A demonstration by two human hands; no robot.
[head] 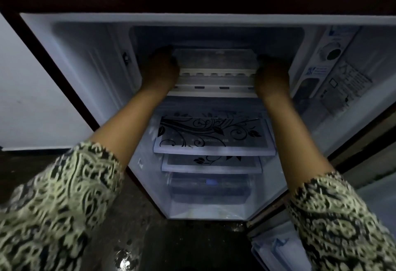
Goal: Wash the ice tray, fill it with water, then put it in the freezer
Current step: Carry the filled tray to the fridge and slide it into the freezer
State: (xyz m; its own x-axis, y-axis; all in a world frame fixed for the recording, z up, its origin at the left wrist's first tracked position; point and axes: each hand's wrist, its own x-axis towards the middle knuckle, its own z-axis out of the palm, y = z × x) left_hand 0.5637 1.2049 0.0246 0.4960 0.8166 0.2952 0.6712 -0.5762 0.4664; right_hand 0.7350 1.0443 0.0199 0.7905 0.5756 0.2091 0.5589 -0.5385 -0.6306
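Note:
The white ice tray (pixel 216 61) lies flat inside the freezer compartment (pixel 218 34) at the top of the open fridge. My left hand (pixel 160 69) grips the tray's left end and my right hand (pixel 271 73) grips its right end. Both hands reach into the dim compartment, and the fingertips are hidden in shadow. The tray's front rim shows a row of small notches. I cannot tell whether the tray holds water.
Below the freezer sit two glass shelves (pixel 214 137) with a black floral print and a clear drawer (pixel 210 189) at the bottom. A control dial (pixel 331 53) and stickers are on the right inner wall. The open door's racks (pixel 278 249) are at the lower right.

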